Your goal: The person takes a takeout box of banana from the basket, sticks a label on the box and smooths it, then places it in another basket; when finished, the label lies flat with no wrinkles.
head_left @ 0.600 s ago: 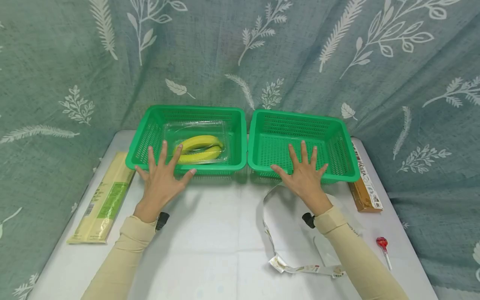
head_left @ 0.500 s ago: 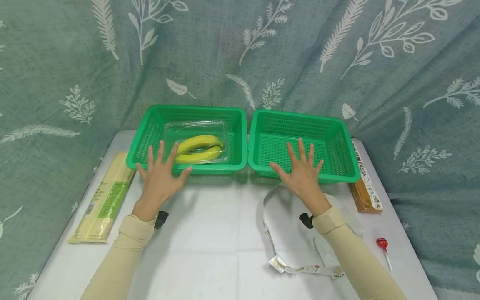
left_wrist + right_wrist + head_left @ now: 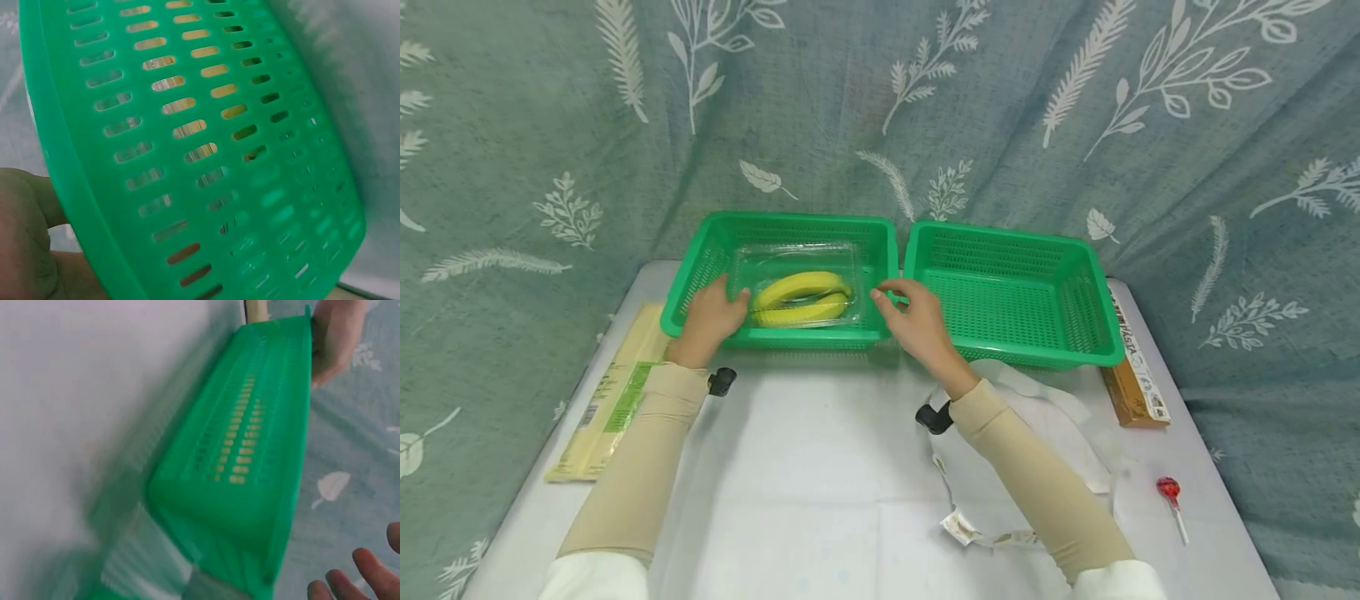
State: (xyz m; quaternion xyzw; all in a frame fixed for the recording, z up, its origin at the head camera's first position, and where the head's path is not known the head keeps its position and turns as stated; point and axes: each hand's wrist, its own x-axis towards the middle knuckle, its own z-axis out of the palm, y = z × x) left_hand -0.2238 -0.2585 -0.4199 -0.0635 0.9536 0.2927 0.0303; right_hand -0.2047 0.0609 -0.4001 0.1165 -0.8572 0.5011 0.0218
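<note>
Inside the left green basket (image 3: 805, 337) lies a clear plastic clamshell box (image 3: 745, 267) with yellow bananas (image 3: 801, 287) in it. My left hand (image 3: 706, 318) is over the basket's left part, fingers reaching down and thumb beside the box's left end. In the left wrist view, that hand (image 3: 31, 240) shows past the rim, a gap between thumb and finger. My right hand (image 3: 917, 323) is bent over the left basket's right end, fingertips close to the box's right side. The right wrist view shows its fingers (image 3: 375, 575) apart, holding nothing.
A second green basket (image 3: 1011, 354) stands right beside the first. A long yellowish packet (image 3: 613, 400) lies at left. To the right are a pasta box (image 3: 1135, 383), a red lollipop (image 3: 1170, 492) and a loose printed strip (image 3: 958, 527) under my right arm.
Both hands were spread flat above the front rims, one per basket. The right hand has moved left to the left basket, and the left hand's fingers have dipped in beside the box.
</note>
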